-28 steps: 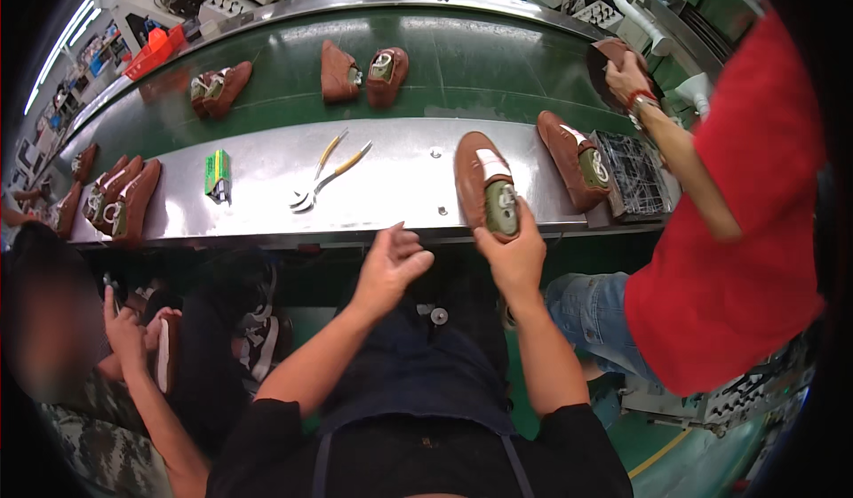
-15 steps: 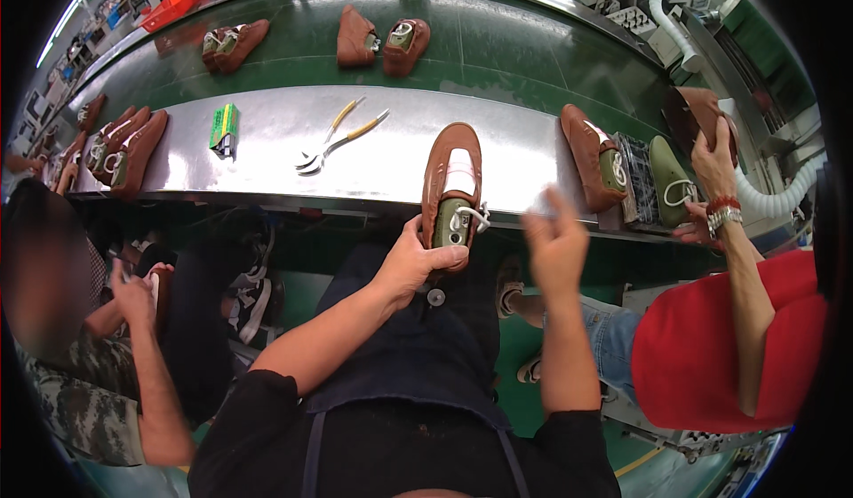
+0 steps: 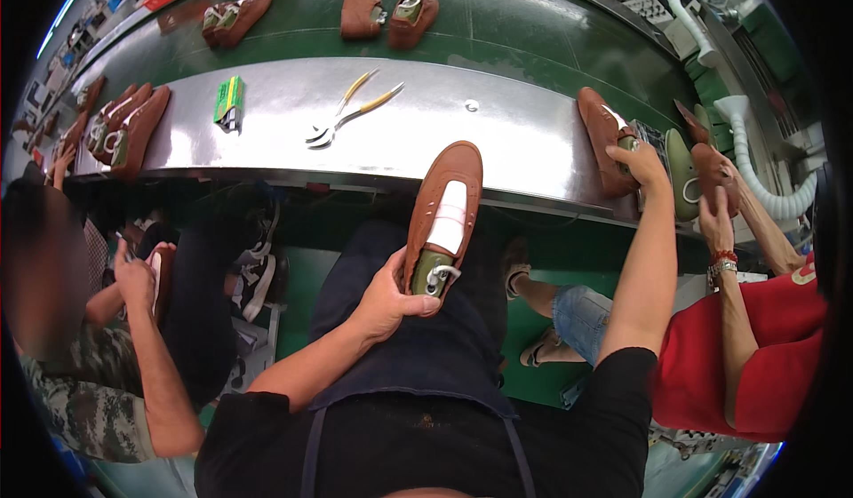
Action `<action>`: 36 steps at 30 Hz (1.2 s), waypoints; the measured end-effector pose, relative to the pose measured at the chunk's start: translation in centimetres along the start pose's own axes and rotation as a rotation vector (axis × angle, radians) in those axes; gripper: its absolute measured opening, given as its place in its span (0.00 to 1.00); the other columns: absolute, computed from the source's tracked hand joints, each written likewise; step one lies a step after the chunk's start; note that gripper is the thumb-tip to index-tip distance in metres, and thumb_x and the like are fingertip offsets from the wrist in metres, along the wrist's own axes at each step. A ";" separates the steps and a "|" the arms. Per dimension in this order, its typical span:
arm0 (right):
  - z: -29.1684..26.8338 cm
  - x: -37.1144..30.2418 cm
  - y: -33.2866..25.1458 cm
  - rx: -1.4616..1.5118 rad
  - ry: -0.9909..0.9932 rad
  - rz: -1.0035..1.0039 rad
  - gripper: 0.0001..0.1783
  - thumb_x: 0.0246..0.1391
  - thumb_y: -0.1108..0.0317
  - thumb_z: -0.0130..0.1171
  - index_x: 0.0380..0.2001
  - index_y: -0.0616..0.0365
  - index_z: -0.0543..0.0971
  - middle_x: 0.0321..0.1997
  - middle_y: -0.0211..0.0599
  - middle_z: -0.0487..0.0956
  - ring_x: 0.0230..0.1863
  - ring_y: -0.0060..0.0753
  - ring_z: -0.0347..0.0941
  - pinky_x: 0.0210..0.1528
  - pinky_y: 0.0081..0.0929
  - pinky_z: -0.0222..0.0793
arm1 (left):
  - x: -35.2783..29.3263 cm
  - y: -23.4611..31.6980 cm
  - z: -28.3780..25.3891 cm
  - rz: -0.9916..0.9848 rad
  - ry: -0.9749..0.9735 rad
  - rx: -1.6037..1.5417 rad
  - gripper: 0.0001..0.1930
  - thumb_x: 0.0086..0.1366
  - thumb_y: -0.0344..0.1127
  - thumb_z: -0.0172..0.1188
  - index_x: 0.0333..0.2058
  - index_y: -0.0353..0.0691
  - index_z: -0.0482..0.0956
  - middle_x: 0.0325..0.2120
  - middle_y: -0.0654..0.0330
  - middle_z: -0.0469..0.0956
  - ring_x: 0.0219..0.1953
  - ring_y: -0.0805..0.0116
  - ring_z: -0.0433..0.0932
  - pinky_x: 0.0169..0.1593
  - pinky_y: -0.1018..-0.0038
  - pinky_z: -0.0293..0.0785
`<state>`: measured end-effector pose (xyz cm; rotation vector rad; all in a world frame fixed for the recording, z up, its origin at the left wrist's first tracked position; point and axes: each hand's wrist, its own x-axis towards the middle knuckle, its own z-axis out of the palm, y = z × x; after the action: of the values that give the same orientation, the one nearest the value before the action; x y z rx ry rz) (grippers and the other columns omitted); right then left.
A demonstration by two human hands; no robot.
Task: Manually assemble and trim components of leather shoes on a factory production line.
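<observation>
My left hand (image 3: 384, 301) is closed round the heel end of a brown shoe (image 3: 464, 167), held in front of my apron with its toe pointing away. The shoe has a white strip down its front, and a green shoe last with a white cord loop fills its opening. To the right, my right hand (image 3: 643, 164) grips the heel end of a second brown shoe (image 3: 599, 138) at the bench's right end. Its fingers on the far side are partly hidden. Right beside that shoe stands a green shoe last (image 3: 682, 176) with a white cord.
Pincers with yellow handles (image 3: 355, 111), a green box (image 3: 228, 105) and a small white ring (image 3: 472, 105) lie on the metal bench (image 3: 524, 143). Several brown shoes (image 3: 140, 134) stand at its left end. Beyond, more shoes sit on a green surface (image 3: 511, 36). Co-workers sit at both sides; the right one holds a brown shoe piece (image 3: 713, 178).
My right hand has moved right from the bench edge onto the second shoe. The shoe in my left hand has come lower and nearer. The right co-worker's hands have lowered with the brown piece.
</observation>
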<state>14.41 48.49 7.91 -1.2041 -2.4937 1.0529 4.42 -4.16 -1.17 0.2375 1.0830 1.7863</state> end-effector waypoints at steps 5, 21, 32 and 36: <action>1.1 -2.9 2.2 0.121 0.019 -0.033 0.34 0.46 0.65 0.75 0.57 0.65 0.77 0.44 0.37 0.83 0.40 0.32 0.78 0.48 0.30 0.75 | -1.8 -1.3 -2.0 0.071 0.103 -0.031 0.58 0.47 0.33 0.82 0.72 0.32 0.54 0.58 0.55 0.73 0.59 0.66 0.75 0.65 0.66 0.72; 18.9 -20.9 -8.9 0.815 -0.131 0.049 0.43 0.44 0.76 0.70 0.65 0.65 0.67 0.54 0.39 0.77 0.50 0.30 0.77 0.53 0.28 0.76 | 0.0 -1.4 -2.0 0.033 0.158 0.053 0.48 0.52 0.33 0.81 0.65 0.32 0.59 0.51 0.56 0.76 0.54 0.68 0.77 0.60 0.68 0.75; 25.4 -27.1 -6.5 0.862 -0.105 -0.051 0.62 0.39 0.73 0.73 0.77 0.64 0.50 0.67 0.45 0.68 0.65 0.38 0.68 0.67 0.34 0.67 | -0.8 -1.4 -3.7 0.020 0.174 0.144 0.51 0.47 0.36 0.82 0.66 0.32 0.61 0.51 0.56 0.77 0.53 0.66 0.77 0.61 0.67 0.74; 27.6 -29.0 -8.4 0.839 -0.141 -0.084 0.63 0.41 0.78 0.71 0.78 0.61 0.47 0.70 0.46 0.65 0.70 0.40 0.65 0.70 0.37 0.65 | -0.8 -1.3 -3.7 -0.016 0.171 0.181 0.53 0.46 0.38 0.82 0.67 0.32 0.59 0.53 0.55 0.76 0.55 0.65 0.77 0.62 0.66 0.73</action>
<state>16.29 9.04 -2.79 -0.7643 -1.7905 1.9179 3.51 -6.74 -4.07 0.1866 1.3672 1.7200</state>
